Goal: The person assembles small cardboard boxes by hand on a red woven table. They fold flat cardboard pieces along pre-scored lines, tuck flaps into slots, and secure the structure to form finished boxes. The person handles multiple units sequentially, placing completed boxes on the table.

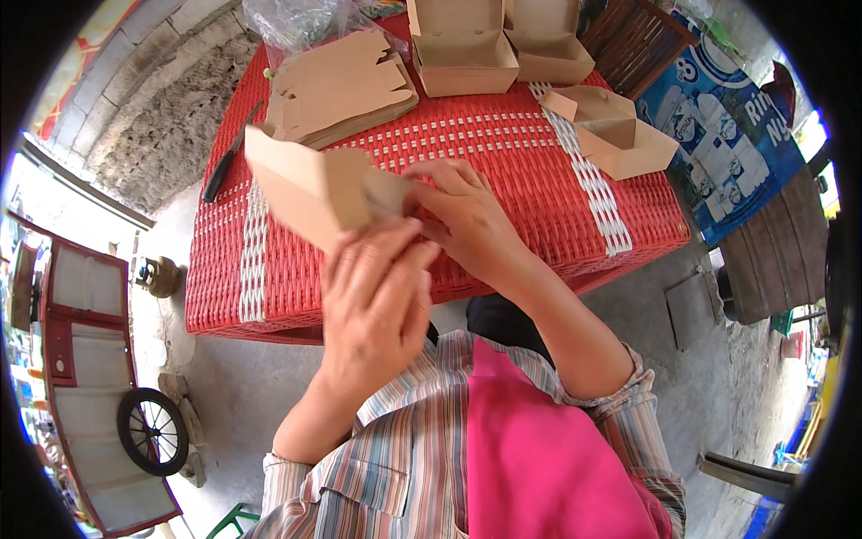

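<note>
A partly folded brown cardboard box (310, 184) is held up over the near part of the red woven table (503, 207). My left hand (373, 292) grips its near side, with the fingers pressed along the cardboard. At its right end, my right hand (467, 216) has its fingers closed on a flap; the fingertips and that flap are slightly blurred. Beyond the held box lies a stack of flat box blanks (346, 85).
Two open-lidded boxes (467, 63) stand at the far edge. Another open box (624, 144) sits at the right. A black-handled knife (220, 175) lies by the left edge, and a clear plastic bag (296, 27) is behind the blanks.
</note>
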The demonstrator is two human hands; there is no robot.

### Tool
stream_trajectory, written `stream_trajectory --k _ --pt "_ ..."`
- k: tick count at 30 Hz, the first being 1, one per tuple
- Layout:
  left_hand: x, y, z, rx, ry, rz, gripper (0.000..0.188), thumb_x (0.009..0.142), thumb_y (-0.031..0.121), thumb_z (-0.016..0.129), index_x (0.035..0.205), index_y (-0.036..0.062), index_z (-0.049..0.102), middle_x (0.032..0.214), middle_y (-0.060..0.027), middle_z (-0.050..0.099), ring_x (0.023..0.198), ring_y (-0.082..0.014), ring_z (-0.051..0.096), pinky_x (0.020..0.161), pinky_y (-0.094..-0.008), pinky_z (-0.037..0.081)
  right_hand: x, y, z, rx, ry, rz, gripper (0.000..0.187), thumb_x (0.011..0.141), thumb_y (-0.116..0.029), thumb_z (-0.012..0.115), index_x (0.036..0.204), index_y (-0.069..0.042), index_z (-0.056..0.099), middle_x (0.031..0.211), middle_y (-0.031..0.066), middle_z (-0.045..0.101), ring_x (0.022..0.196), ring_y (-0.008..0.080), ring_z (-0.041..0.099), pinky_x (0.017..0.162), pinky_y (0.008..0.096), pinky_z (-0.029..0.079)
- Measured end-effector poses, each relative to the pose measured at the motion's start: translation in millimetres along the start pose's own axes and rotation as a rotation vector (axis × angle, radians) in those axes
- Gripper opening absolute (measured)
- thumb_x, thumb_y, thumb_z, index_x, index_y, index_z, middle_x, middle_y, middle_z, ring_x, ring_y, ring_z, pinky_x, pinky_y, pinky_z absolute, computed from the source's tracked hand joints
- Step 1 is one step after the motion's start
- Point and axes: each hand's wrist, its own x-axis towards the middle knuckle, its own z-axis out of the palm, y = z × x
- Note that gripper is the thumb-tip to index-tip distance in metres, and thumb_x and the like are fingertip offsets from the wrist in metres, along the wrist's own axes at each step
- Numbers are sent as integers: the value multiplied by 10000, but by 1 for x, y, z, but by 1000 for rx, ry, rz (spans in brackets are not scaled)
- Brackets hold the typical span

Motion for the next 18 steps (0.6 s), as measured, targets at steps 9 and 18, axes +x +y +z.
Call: stream_trajectory --k 9,18 --pt "11 -12 -24 201 -88 -118 168 848 81 658 1005 22 667 907 -108 649 845 -286 618 867 -412 432 3 -28 -55 -139 32 -164 120 775 -138 705 880 -124 650 961 -24 591 1071 205 520 977 420 373" --pt "5 4 -26 -293 -142 -332 125 881 3 606 988 -43 649 755 -125 666 660 -229 669 615 -310 510 5 -57 -70 -193 135 -222 259 705 -86 776 940 -143 683 1015 7 601 1091 229 553 961 429 404"
